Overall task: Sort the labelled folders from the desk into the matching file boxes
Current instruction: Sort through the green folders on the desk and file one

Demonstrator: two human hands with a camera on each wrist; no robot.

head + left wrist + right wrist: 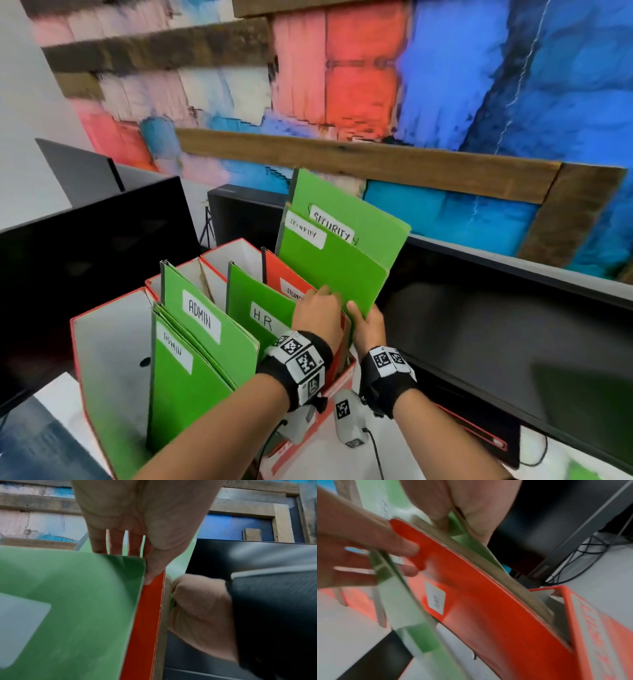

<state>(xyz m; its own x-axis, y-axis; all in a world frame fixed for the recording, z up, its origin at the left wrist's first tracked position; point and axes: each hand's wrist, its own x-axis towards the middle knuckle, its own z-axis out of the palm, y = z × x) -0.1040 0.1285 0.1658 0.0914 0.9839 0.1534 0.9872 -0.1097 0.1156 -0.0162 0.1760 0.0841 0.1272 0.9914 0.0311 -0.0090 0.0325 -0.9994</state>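
Three red file boxes stand in a row; the left one [102, 359] holds ADMIN folders [202, 329] and the middle one an H.R folder [257, 308]. My right hand [366, 325] pinches the lower edge of two green SECURITY folders [335, 267], which stand tilted over the rightmost box [281, 274], labelled SECURITY. In the right wrist view the right hand's thumb and fingers [453, 513] clamp the green card just above the box's red wall [488, 601]. My left hand [318, 315] lies with straight fingers [116, 543] at the H.R folder's top corner [68, 601], its thumb on the red wall [149, 615].
A dark monitor [85, 257] stands left of the boxes and another [496, 325] close on the right. Cables [590, 545] run behind it on the white desk [342, 459]. A large painted wall panel [376, 85] fills the background.
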